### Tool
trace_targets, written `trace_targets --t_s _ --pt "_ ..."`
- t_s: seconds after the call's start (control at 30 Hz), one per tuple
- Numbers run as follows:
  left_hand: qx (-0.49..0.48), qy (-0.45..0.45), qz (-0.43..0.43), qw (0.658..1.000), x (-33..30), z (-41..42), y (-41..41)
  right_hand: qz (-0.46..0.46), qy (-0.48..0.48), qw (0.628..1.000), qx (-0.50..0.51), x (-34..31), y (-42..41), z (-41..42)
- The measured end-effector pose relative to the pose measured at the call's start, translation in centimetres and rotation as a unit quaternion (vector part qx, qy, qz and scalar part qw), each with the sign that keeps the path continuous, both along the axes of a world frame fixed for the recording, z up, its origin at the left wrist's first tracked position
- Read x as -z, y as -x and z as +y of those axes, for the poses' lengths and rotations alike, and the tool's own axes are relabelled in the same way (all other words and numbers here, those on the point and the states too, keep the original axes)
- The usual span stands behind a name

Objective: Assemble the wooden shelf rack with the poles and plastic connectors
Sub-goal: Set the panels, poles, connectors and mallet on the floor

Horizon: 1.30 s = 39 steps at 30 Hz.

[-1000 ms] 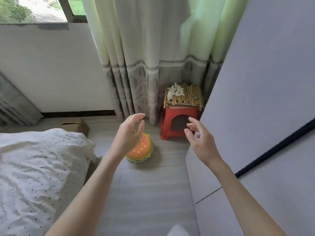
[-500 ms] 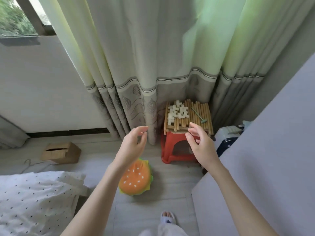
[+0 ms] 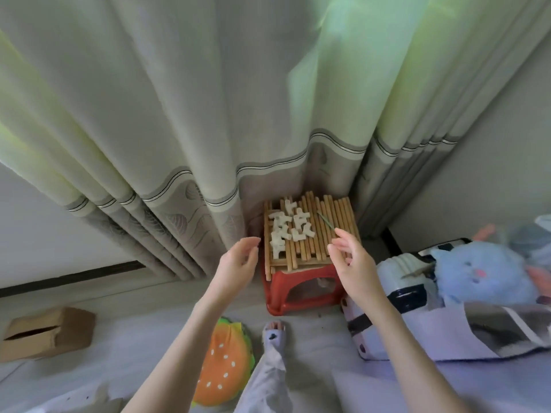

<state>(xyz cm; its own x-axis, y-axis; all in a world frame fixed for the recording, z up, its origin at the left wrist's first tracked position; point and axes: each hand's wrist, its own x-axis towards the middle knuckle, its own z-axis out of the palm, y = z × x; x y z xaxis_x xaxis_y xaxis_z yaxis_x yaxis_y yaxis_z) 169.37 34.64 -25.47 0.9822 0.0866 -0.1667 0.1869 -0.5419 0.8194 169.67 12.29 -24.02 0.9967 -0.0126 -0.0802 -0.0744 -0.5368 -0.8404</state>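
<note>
Atop the red stool (image 3: pixel 301 289), poles (image 3: pixel 328 231) and connectors (image 3: pixel 287 228) lie between your empty, loosely spread left hand (image 3: pixel 237 263) and right hand (image 3: pixel 353 259).

Both empty hands, left hand (image 3: pixel 235 265) and right hand (image 3: pixel 353 260), hover by the poles (image 3: pixel 323 231), apparently not touching.

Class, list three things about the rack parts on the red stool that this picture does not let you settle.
Head view only:
1. White connectors: piled and too small to count.
2. Poles: right hand covers the near right ends.
3. Green stick: too thin to identify.
</note>
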Motion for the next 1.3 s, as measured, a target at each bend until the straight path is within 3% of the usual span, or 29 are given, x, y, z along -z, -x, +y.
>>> trace_targets --t_s 0.2,0.37,0.47,0.63,0.77,0.87,1.0,1.3 --pt "-0.029 0.12 0.101 0.987 3.9 0.1 -9.0 0.097 -0.084 0.986 0.108 3.0 -8.2 0.2" --pt "-0.036 0.141 0.176 0.974 9.5 -0.4 -15.1 0.178 -0.123 0.96 0.176 8.6 -14.3 -3.0" --pt "-0.054 0.129 0.228 0.963 14.3 -1.0 -17.8 0.239 -0.085 0.95 0.181 13.3 -17.5 -6.0" --pt "0.016 0.04 0.273 0.961 24.0 -1.0 -20.8 0.334 0.08 0.936 0.078 22.8 -22.6 -10.8" --pt "-0.068 0.076 0.253 0.962 27.9 -1.2 -22.3 0.365 0.1 0.919 0.111 27.0 -25.9 -13.0" --pt "-0.168 0.138 0.283 0.934 29.7 -1.4 -23.5 0.398 0.08 0.905 0.127 29.5 -28.2 -13.3" --pt "-0.251 0.302 0.324 0.861 29.9 -1.6 -24.7 0.434 -0.021 0.887 0.155 31.7 -29.5 -13.3" --pt "-0.258 0.355 0.36 0.823 30.3 -0.9 -25.7 0.437 -0.137 0.854 0.247 32.3 -29.3 -13.6"
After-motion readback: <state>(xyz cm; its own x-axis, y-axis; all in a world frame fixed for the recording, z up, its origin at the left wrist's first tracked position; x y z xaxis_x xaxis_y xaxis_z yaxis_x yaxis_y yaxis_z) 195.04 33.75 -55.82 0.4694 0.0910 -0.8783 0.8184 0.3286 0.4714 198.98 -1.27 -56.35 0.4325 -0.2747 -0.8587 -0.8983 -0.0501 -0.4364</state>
